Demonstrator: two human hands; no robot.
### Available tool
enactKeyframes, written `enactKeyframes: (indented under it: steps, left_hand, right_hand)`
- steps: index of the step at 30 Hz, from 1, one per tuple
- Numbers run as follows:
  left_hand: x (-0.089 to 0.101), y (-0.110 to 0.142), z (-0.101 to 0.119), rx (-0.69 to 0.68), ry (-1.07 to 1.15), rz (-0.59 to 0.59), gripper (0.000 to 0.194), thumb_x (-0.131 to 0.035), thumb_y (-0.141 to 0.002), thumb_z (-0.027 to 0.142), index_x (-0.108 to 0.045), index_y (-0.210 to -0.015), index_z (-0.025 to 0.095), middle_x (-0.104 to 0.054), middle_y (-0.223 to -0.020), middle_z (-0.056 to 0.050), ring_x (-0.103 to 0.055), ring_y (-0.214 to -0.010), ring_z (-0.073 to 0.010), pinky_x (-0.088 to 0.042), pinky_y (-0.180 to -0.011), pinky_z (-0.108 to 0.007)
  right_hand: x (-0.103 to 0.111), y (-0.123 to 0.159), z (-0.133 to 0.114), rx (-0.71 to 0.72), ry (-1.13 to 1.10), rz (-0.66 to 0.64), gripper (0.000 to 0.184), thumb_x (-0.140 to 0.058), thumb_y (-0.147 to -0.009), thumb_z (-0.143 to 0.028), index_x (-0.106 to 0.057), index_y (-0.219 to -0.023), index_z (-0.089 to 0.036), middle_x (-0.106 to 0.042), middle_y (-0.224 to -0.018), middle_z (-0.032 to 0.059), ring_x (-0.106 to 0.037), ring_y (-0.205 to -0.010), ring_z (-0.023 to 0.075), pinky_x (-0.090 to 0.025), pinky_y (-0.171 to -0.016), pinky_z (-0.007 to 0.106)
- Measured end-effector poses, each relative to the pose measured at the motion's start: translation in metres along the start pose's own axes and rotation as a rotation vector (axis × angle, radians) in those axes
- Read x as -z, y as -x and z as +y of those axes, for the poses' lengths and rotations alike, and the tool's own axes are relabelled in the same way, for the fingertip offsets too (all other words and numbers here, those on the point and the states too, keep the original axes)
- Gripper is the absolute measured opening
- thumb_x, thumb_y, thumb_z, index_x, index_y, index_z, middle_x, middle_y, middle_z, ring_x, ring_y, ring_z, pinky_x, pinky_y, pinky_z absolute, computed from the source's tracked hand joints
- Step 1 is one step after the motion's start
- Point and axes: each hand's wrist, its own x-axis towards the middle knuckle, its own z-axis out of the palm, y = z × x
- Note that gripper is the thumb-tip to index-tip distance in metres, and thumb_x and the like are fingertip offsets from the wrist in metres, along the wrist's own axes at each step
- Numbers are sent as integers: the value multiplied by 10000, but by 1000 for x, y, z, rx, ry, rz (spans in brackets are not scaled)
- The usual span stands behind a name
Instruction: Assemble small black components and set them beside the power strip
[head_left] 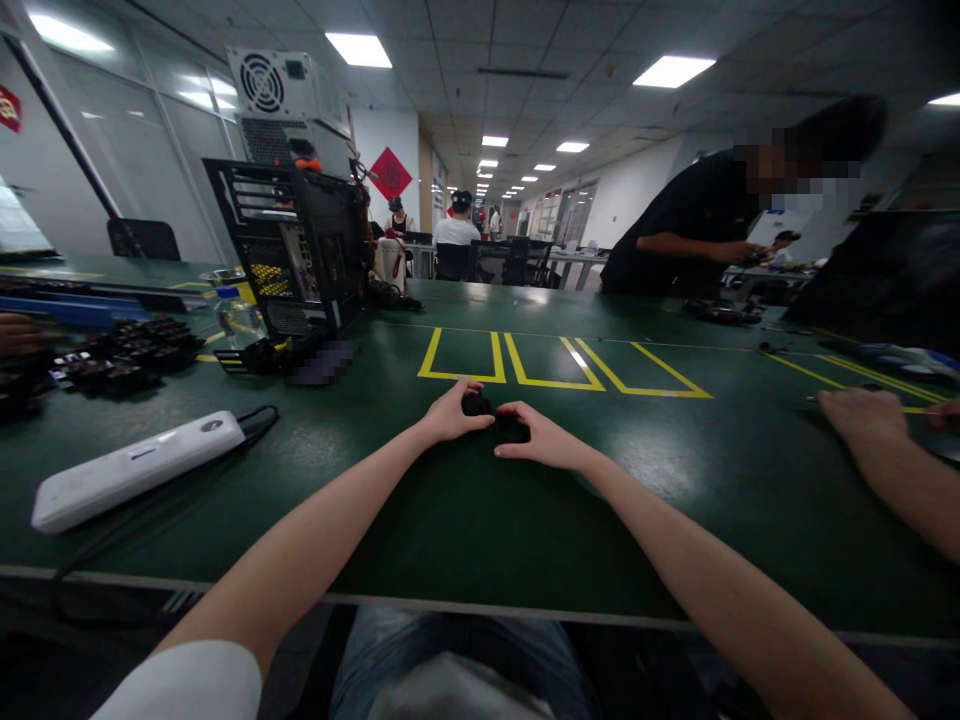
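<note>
Both of my hands are over the green table, close together and facing each other. Fingers and thumb of my left hand (452,413) curl around a small black part (475,404). Beside it, my right hand (546,437) is curved with thumb and fingers on either side of another dark piece (513,430). Whether the two dark pieces are joined I cannot tell. Their exact kind is too small and dark to make out. Just beyond my hands lie yellow tape outlines (551,383) on the table.
At left lie a white power strip (142,468) with a black cable, a pile of black parts (135,350), a bottle (238,318) and an open computer case (300,240). A co-worker's hand (862,415) rests at right; another person (682,220) leans over the far side.
</note>
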Motion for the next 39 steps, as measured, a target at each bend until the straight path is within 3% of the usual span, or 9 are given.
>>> enactKeyframes:
  steps: [5, 12, 18, 21, 24, 27, 32, 35, 39]
  left_hand:
    - [1, 2, 1, -13, -20, -24, 662, -618, -604, 484, -366, -1155, 219, -498, -1116, -86, -503, -1004, -240, -410, -838, -393]
    - [0, 3, 3, -8, -153, -59, 721, -606, -627, 469, -286, -1226, 226, -438, -1208, -95, -451, -1079, -269, -384, -870, -404]
    - [7, 17, 33, -286, -324, -238, 764, -586, -671, 420, -168, -1276, 214, -426, -1187, -102, -471, -1042, -251, -380, -857, -370]
    - [10, 23, 50, -414, -439, -359, 664, -552, -703, 419, -224, -1253, 241, -440, -1124, -86, -511, -955, -232, -405, -789, -339]
    - [9, 27, 59, -442, -515, -403, 584, -524, -727, 422, -272, -1234, 282, -424, -1110, -71, -521, -911, -215, -409, -755, -315]
    - [3, 34, 61, -414, -516, -363, 506, -528, -720, 435, -366, -1177, 292, -411, -1116, -62, -510, -918, -214, -404, -755, -309]
    - [2, 60, 64, -252, -365, -290, 423, -529, -718, 421, -425, -1110, 300, -456, -1023, -29, -518, -857, -177, -414, -726, -291]
    - [12, 85, 66, -169, -304, -295, 383, -547, -701, 394, -457, -1058, 290, -483, -973, -9, -522, -823, -158, -418, -726, -276]
    - [39, 124, 59, -78, -303, -253, 355, -542, -695, 325, -459, -1035, 264, -514, -996, -3, -520, -841, -147, -414, -753, -259]
  right_hand:
    - [10, 6, -2, -27, 42, -24, 574, -633, -637, -323, -404, -1155, -229, -456, -1164, 67, -441, -1089, 218, -336, -935, 443]
    - [8, 2, -1, -46, 30, 64, 564, -645, -627, -280, -405, -1135, -230, -530, -1050, 52, -507, -999, 202, -369, -897, 450]
    - [13, 12, -16, 43, -53, -36, 672, -655, -623, -295, -311, -1198, -245, -548, -1031, 55, -540, -951, 198, -422, -850, 410]
    - [17, 16, -25, 56, -111, -58, 722, -673, -604, -291, -279, -1207, -231, -570, -983, 51, -558, -911, 194, -433, -829, 398]
    - [19, 18, -30, 37, -169, -85, 771, -690, -584, -286, -254, -1217, -220, -571, -942, 46, -566, -876, 191, -446, -803, 386]
    - [20, 20, -34, 5, -240, -133, 779, -692, -580, -294, -248, -1217, -224, -528, -992, 60, -573, -843, 181, -478, -739, 352]
    - [12, 23, -42, 6, -255, -201, 748, -680, -591, -323, -265, -1209, -242, -505, -999, 51, -574, -829, 167, -484, -724, 340]
    - [6, 23, -46, 31, -255, -244, 664, -650, -625, -350, -310, -1183, -230, -518, -989, 52, -572, -827, 159, -481, -726, 338]
    - [9, 22, -44, 44, -210, -138, 500, -557, -707, -392, -383, -1139, -209, -534, -985, 56, -554, -873, 160, -460, -774, 346]
